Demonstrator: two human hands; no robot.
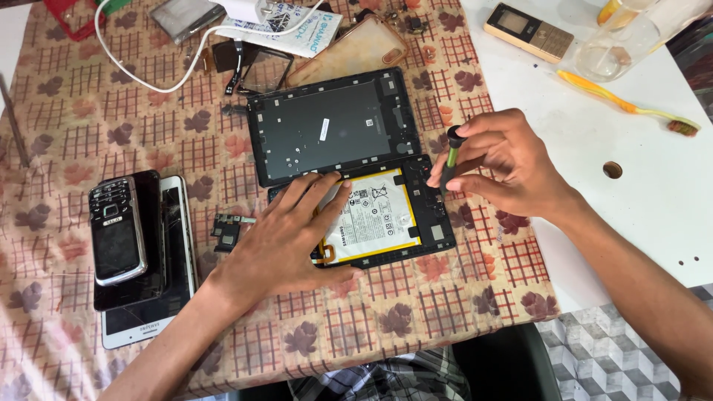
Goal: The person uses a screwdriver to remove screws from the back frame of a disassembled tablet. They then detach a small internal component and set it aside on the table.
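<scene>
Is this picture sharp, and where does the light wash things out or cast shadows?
Head view: mostly sharp; the white table at right is bright, nearly washed out; soft shadows lie under the left hand and right hand; the bottom left corner blurs.

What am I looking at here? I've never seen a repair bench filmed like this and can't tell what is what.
There is one picture, taken by a camera worn on the person's head and looking down at their own two bare hands. The left hand presses flat on an opened tablet, whose pale battery is exposed. The right hand holds a small screwdriver upright over the tablet's right edge. Just behind lies the tablet's removed dark back cover. All this rests on a leaf-patterned tablecloth. At the left is a stack of phones. On the white table at the right lie a gold keypad phone and a yellow toothbrush.
</scene>
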